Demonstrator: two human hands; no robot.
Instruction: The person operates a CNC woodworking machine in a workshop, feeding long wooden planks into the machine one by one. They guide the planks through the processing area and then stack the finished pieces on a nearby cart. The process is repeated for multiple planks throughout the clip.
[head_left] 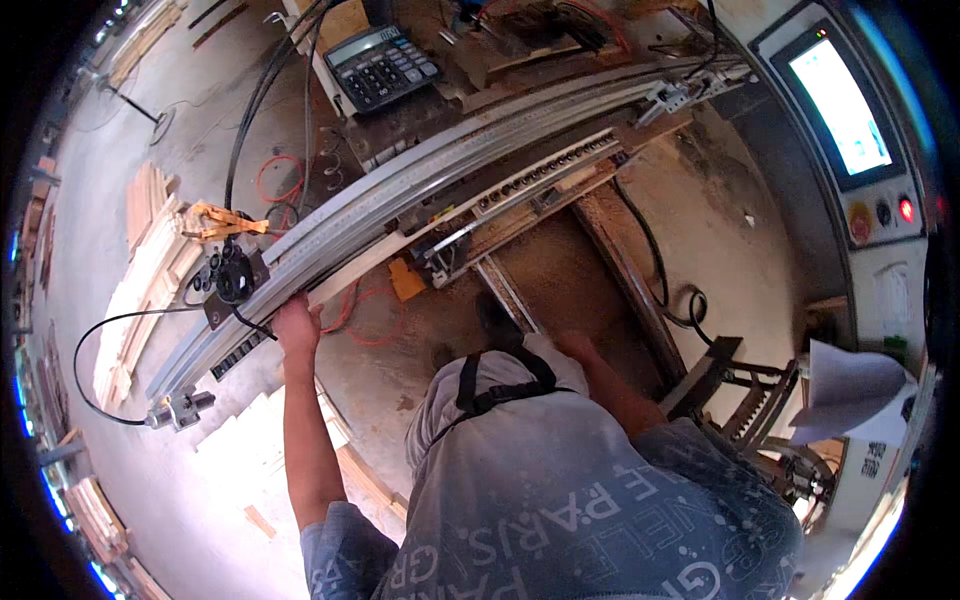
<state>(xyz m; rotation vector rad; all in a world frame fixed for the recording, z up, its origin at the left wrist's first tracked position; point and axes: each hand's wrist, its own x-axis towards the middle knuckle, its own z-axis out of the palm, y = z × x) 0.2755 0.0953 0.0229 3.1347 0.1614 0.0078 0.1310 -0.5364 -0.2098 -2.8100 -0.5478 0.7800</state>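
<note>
My left hand (297,326) is at the left end of a long metal rail machine, its fingers closed round the near end of a pale wooden strip (362,263). That strip runs slantwise along the aluminium rail (430,165) toward a row of small black rollers (545,172). My right hand (574,347) hangs low beside my trouser leg; its fingers are blurred and partly hidden. Close to my left hand sit a black clamp head (232,275) with cables and an orange bracket (228,222). A yellow-orange block (405,280) lies below the strip.
A calculator (380,68) rests on the machine's far side. To the right stands a control panel (838,100) with a lit screen and red button. Stacked wooden boards (150,290) lie on the floor at left. Black cables hang and loop; a dark metal frame (740,385) stands at lower right.
</note>
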